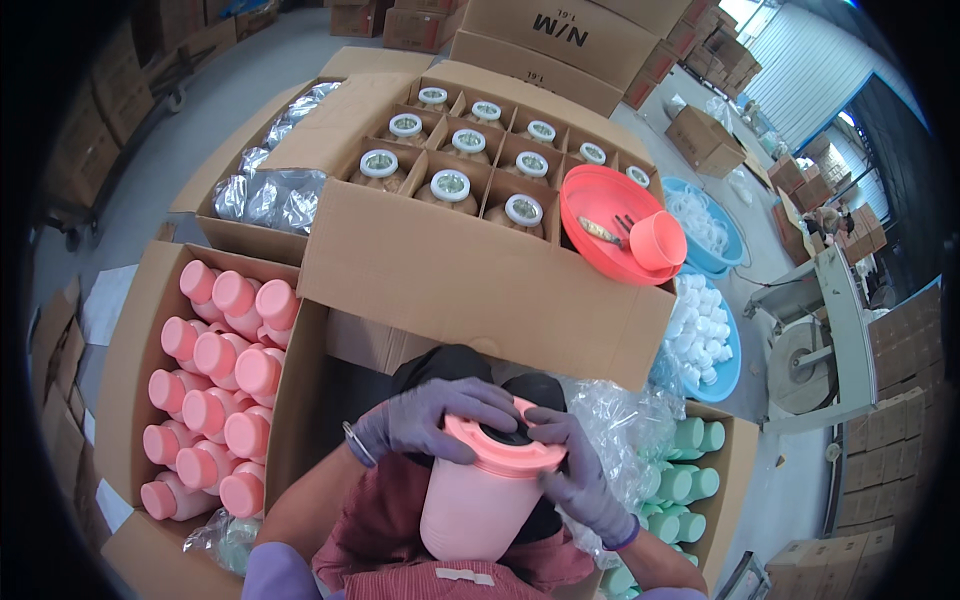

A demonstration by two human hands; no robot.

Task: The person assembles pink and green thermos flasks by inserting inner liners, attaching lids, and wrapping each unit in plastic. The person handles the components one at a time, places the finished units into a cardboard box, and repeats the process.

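A pale pink flask body stands in my lap, leaning slightly, with a coral-pink ring-shaped collar on its top. Inside the collar's opening shows something round and black. My left hand, in a purple glove, curls over the left side of the collar, fingers reaching the opening. From the right, my right hand, gloved the same way, grips the collar's edge with its thumb and fingers. Both hands are closed on the pink flask at its top. Its underside is hidden against my clothes.
Ahead, a divided carton holds several white-rimmed vessels; a pink basin with a pink cup rests on its corner. Pink-capped flasks fill a carton at left, green ones at right. Blue basins hold white parts.
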